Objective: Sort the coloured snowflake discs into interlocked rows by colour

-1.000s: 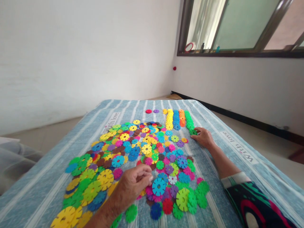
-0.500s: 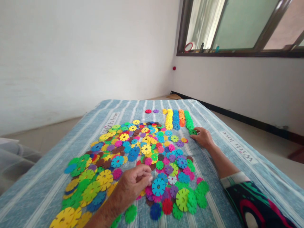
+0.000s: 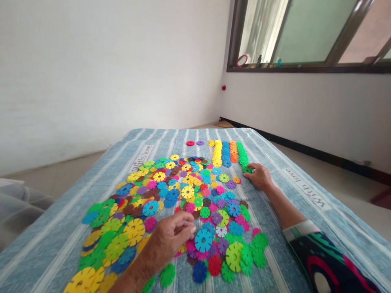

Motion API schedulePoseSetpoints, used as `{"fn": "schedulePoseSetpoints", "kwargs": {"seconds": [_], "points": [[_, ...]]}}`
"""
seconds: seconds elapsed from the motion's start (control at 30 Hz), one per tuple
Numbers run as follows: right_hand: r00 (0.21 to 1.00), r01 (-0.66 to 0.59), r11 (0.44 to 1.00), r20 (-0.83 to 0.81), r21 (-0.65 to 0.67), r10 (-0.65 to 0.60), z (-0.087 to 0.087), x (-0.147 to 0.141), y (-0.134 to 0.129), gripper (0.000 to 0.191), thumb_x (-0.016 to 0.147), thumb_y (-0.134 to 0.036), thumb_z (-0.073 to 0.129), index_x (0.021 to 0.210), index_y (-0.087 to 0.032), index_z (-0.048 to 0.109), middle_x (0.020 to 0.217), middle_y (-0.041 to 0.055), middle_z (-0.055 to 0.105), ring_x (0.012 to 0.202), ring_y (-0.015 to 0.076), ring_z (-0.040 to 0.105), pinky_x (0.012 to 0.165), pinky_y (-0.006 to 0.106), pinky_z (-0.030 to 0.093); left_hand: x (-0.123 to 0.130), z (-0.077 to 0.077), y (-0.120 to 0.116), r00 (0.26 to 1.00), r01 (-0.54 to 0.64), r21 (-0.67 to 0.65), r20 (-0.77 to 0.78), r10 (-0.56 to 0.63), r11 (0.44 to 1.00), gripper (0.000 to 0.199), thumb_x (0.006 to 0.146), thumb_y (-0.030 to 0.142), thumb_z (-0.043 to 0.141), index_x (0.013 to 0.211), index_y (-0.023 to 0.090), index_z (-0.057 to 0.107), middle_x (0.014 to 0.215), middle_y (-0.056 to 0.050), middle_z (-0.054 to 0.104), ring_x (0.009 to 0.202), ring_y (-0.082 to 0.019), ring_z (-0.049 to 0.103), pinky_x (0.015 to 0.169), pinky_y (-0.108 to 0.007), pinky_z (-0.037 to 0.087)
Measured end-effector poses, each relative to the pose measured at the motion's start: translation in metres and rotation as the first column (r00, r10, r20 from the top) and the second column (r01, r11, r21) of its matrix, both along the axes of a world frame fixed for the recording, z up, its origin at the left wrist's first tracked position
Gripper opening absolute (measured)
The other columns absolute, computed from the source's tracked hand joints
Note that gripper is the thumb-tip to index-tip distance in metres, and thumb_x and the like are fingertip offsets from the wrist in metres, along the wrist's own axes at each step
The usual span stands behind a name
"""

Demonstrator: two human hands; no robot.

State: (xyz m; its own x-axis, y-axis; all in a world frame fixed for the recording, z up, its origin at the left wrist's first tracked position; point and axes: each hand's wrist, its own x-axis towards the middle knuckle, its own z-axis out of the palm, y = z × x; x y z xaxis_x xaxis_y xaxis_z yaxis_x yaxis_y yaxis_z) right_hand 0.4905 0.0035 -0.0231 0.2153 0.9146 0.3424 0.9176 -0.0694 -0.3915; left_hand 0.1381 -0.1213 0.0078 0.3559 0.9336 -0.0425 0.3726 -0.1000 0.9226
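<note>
Many notched plastic discs in mixed colours lie in a wide pile (image 3: 159, 176) on a striped cloth. Beyond it, overlapping discs form a yellow row (image 3: 217, 154), a blue row (image 3: 226, 154), an orange row (image 3: 233, 151) and a green row (image 3: 242, 155). My right hand (image 3: 259, 176) is at the near end of the green row, thumb and fingers closed on a green disc (image 3: 248, 169). Over the pile's near middle, my left hand (image 3: 177, 232) has its fingers curled together beside a large blue disc (image 3: 203, 240); whatever it may hold is hidden.
A red disc (image 3: 190, 143), a purple disc (image 3: 200, 143) and a few orange-yellow discs (image 3: 211, 143) lie at the far end, left of the rows. The cloth (image 3: 305, 219) covers a raised surface. White walls and a window (image 3: 308, 32) stand behind.
My right hand has shifted very slightly left at the near end of the green row. My left hand and the pile look the same.
</note>
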Motion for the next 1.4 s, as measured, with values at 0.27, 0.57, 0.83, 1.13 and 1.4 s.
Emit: {"fn": "schedulePoseSetpoints", "kwargs": {"seconds": [0.27, 0.57, 0.83, 1.13, 1.4], "points": [[1.0, 0.009, 1.0, 0.029, -0.009, -0.009, -0.001, -0.003, 0.002, 0.041, 0.071, -0.04, 0.066, 0.108, -0.021, 0.066, 0.099, 0.0063, 0.067, 0.088, 0.0224, 0.062, 0.073, 0.03, 0.043, 0.001, 0.001, 0.0, 1.0, -0.019, -0.025, 0.014, 0.019, 1.0, 0.019, 0.075, 0.037, 0.06, 0.083, 0.019, 0.061, 0.07, 0.0, 0.069, 0.066, -0.016, 0.067, 0.062, -0.021, 0.052], [0.999, 0.023, 0.999, 0.041, -0.023, -0.022, 0.001, -0.008, 0.001, 0.043, 0.073, -0.041, 0.065, 0.11, -0.02, 0.065, 0.099, 0.0075, 0.066, 0.088, 0.0233, 0.062, 0.071, 0.029, 0.043, 0.0, 0.0, 0.001, 1.0, -0.003, -0.01, 0.011, 0.004, 1.0, 0.018, 0.077, 0.036, 0.059, 0.083, 0.019, 0.06, 0.069, 0.0, 0.068, 0.066, -0.015, 0.066, 0.062, -0.021, 0.052], [0.999, 0.019, 1.0, 0.043, -0.016, -0.018, 0.001, -0.008, 0.001, 0.042, 0.073, -0.041, 0.066, 0.11, -0.021, 0.065, 0.098, 0.0067, 0.066, 0.088, 0.0226, 0.062, 0.07, 0.029, 0.042, -0.001, 0.0, 0.0, 1.0, 0.01, -0.011, 0.007, -0.01, 1.0, 0.018, 0.078, 0.035, 0.059, 0.085, 0.018, 0.06, 0.07, 0.0, 0.067, 0.066, -0.015, 0.066, 0.062, -0.021, 0.051], [1.0, -0.002, 1.0, 0.025, 0.013, 0.002, 0.0, -0.007, -0.003, 0.045, 0.071, -0.041, 0.066, 0.111, -0.019, 0.065, 0.099, 0.0078, 0.066, 0.085, 0.023, 0.062, 0.071, 0.031, 0.043, -0.001, -0.002, 0.0, 1.0, 0.013, -0.001, 0.011, -0.013, 1.0, 0.017, 0.078, 0.034, 0.058, 0.084, 0.018, 0.059, 0.068, 0.001, 0.066, 0.066, -0.015, 0.065, 0.062, -0.022, 0.051], [0.998, -0.029, 0.997, -0.054, 0.076, 0.033, -0.002, -0.005, -0.008, 0.047, 0.07, -0.048, 0.063, 0.105, -0.017, 0.067, 0.097, 0.0087, 0.068, 0.075, 0.0213, 0.062, 0.073, 0.034, 0.044, 0.002, 0.004, -0.006, 0.999, 0.014, -0.004, 0.046, -0.014, 1.0, 0.014, 0.077, 0.031, 0.059, 0.081, 0.017, 0.059, 0.067, 0.001, 0.064, 0.065, -0.014, 0.063, 0.061, -0.022, 0.05]]}}
